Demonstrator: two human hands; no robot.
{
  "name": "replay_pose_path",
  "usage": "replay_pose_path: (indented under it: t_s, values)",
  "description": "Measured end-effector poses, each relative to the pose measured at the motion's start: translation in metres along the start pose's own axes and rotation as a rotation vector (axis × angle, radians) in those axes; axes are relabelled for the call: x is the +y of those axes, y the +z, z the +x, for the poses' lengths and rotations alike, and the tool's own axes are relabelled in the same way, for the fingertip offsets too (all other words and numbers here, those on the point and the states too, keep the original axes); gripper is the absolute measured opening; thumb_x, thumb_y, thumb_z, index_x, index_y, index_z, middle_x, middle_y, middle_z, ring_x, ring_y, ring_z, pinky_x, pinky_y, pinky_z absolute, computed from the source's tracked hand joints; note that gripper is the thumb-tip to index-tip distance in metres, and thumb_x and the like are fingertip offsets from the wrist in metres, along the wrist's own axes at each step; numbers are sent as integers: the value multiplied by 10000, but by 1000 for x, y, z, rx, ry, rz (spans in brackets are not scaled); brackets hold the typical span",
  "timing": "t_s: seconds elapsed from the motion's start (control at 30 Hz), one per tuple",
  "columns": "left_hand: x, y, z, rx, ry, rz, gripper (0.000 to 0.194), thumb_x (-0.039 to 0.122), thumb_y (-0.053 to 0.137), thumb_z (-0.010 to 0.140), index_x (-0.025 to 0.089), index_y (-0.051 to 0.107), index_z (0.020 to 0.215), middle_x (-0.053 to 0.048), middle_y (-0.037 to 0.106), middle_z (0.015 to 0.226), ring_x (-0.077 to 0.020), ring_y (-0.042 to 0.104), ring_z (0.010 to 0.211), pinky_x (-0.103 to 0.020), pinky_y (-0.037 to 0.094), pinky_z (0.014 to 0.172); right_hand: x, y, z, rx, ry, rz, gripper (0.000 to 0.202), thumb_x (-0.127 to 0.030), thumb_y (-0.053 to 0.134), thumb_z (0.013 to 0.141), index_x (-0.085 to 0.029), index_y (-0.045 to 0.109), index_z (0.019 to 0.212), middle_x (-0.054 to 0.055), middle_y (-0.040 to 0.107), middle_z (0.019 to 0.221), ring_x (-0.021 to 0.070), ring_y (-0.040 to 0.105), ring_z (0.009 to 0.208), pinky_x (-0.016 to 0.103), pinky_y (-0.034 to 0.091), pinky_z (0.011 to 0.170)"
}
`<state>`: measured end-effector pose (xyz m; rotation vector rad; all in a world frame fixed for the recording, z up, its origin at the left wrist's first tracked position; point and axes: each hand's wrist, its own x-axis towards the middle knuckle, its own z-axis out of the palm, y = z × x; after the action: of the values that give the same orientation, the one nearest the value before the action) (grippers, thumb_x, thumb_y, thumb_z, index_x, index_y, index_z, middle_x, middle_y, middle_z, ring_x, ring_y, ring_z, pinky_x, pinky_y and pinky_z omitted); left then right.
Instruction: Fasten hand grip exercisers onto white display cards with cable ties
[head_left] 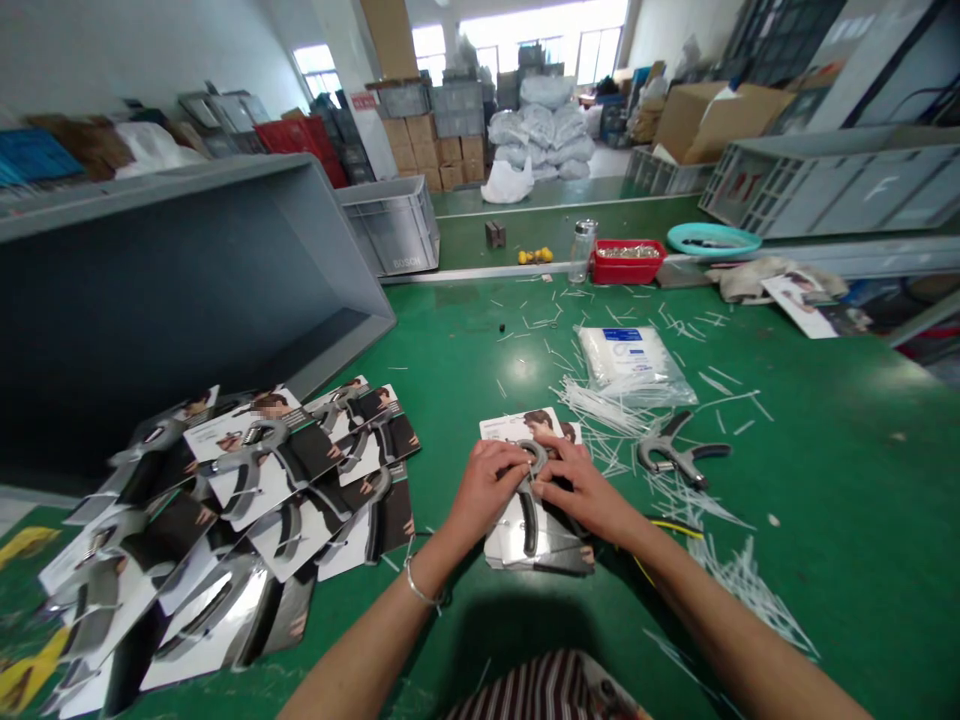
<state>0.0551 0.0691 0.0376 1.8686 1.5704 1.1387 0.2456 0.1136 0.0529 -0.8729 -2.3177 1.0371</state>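
A grey clamp tool with black handles (529,522) lies on a stack of printed cards (504,548) in front of me. My left hand (491,482) presses its bent fingers on the left of the tool's head, and my right hand (581,485) grips the right side with fingers pinched close together. The fingertips of both hands nearly meet there. Another loose clamp (679,452) lies right of my right hand, beside scattered white cable ties (611,408). Yellow-handled cutters (675,526) are partly hidden under my right forearm.
Cards with clamps attached (255,480) are piled at the left, before a large tipped grey crate (315,230). A bag of ties (634,360) lies beyond the loose ties. Farther back stand a glass jar (583,252), a red tray (628,268) and a turquoise plate (679,240).
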Motion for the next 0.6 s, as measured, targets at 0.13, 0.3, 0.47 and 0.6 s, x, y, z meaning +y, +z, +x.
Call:
replay_pose_path:
  t_s: [0.13,0.3,0.47,0.6]
  values:
    - [0,0,-1,8,9,-2,125,226,643,895,250,753,949,-26,731,984,-207,603,998,-386,418,937,1,0,0,8,8,-5,201,-347,600,918,-216,709,813,86,465,1448,304,372,1385,529,249,1117]
    - [-1,1,-1,16,1,-18,121,225,645,894,246,755,940,-27,735,978,-207,604,996,-391,417,940,2,1,0,3,0,0,229,-374,584,930,-217,701,812,79,460,1450,295,360,1394,520,223,1134]
    - [1,0,-1,14,8,-25,109,223,649,890,236,754,917,-29,739,972,-206,607,985,-400,422,939,2,1,0,5,4,8,208,-363,590,928,-222,696,819,77,460,1450,288,350,1404,523,212,1137]
    - [1,0,-1,9,1,-15,122,217,646,890,241,756,937,-29,737,967,-205,603,982,-397,429,930,0,0,0,8,-3,4,213,-368,590,925,-224,698,812,80,473,1443,293,354,1403,522,230,1132]
